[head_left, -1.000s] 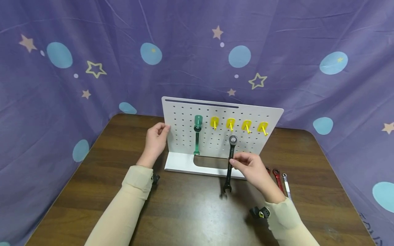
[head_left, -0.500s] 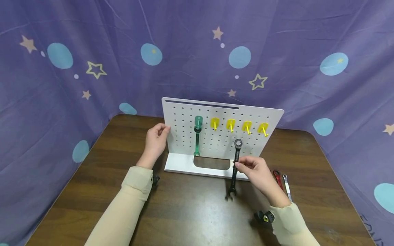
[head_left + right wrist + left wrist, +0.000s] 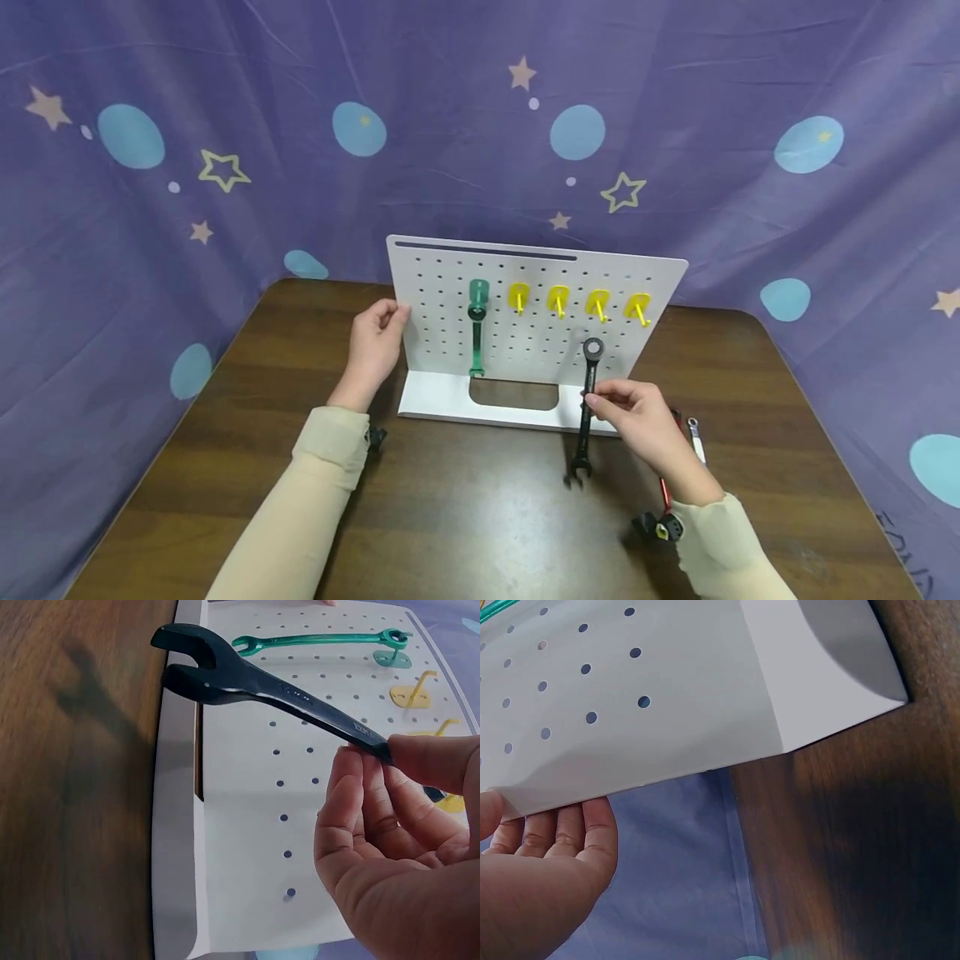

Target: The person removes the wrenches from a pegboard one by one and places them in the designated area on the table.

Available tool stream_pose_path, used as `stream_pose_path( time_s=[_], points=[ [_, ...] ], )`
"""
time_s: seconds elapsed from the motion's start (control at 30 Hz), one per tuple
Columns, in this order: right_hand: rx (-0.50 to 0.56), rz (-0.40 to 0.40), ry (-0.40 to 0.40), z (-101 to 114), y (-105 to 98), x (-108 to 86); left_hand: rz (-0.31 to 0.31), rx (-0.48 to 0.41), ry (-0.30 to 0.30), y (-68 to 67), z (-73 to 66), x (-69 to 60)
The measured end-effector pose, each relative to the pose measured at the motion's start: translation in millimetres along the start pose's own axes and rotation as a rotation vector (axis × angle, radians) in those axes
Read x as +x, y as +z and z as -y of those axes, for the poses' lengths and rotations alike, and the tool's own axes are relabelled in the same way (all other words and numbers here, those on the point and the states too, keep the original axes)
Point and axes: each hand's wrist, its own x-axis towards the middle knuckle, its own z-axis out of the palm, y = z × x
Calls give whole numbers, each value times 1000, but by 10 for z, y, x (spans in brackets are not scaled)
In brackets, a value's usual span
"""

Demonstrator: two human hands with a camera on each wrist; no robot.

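Observation:
A white pegboard stands on the table, its left edge pinched by my left hand, thumb in front and fingers behind in the left wrist view. My right hand pinches a black wrench by its middle, ring end up and open end down, in front of the board's right part. The right wrist view shows the black wrench's open jaw near the board's base. A green wrench hangs from a green hook. Several yellow hooks to its right hold nothing.
Beside and partly behind my right forearm lie a red wrench and a silver wrench on the brown table. A purple curtain with stars and blue spots hangs behind the board.
My right hand has moved to the right with the black wrench, which now hangs below the rightmost yellow hooks. My left hand keeps its grip on the board's edge. The view has shifted slightly.

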Motion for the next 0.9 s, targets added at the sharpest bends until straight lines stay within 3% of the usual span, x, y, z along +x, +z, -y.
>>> stream_pose_path(
  time_s=[0.9],
  points=[
    [-44, -56, 33, -110, -163, -108, -1, 8, -7, 2, -9, -12]
  ],
)
